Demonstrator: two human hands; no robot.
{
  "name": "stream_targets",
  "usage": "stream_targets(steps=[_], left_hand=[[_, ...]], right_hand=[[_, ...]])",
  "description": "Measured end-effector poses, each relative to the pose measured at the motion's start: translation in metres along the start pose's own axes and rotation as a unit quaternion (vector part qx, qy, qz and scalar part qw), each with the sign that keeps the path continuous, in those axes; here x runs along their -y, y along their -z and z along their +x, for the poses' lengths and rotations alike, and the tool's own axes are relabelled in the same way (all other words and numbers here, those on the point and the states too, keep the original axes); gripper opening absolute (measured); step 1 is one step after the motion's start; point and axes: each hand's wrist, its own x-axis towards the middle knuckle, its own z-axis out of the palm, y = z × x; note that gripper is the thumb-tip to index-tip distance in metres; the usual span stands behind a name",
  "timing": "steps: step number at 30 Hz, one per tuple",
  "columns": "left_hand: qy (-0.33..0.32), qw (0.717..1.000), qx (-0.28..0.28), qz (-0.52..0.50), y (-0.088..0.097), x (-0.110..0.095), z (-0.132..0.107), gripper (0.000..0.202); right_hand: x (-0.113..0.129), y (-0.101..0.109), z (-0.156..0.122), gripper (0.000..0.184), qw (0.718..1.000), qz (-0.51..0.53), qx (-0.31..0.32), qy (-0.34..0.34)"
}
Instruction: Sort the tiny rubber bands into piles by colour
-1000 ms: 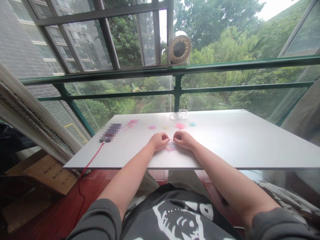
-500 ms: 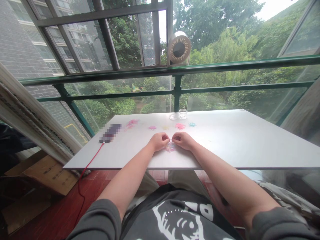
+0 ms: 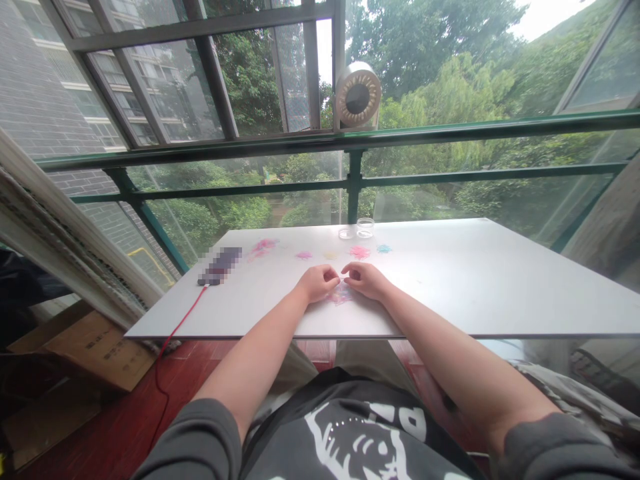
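My left hand (image 3: 320, 283) rests low over the white table, its thumb and index finger curled together; whatever they pinch is too small to make out. Facing it, my right hand (image 3: 367, 280) has its thumb and index finger apart, with nothing visible between them. Below and between both hands lies a mixed-colour pile (image 3: 340, 295) of tiny thin pieces, partly covered by the fingers. Beyond the hands are small sorted-looking heaps: a purple heap (image 3: 303, 255), a pale yellow heap (image 3: 331, 255), a red-pink heap (image 3: 359, 252) and a teal heap (image 3: 385, 249).
A scattered pink heap (image 3: 264, 248) lies farther left. At the table's back edge stand a clear round container (image 3: 365, 228) and a clear lid (image 3: 346, 234). A pixelated dark device (image 3: 220, 267) with a red cable (image 3: 189, 312) sits left. A green railing (image 3: 280, 193) runs behind the table (image 3: 500, 287).
My right thumb and index finger have parted and drawn slightly away from my left fingertips. The left hand has barely moved.
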Motion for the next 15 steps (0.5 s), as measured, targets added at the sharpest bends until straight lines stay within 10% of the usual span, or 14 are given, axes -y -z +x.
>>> stream_targets(steps=[15], left_hand=[[-0.005,1.0,-0.021,-0.016,0.0019,0.0007,0.0009,0.025]], right_hand=[[0.0014,0.0015,0.0016,0.015,1.0,0.003,-0.003,-0.008]])
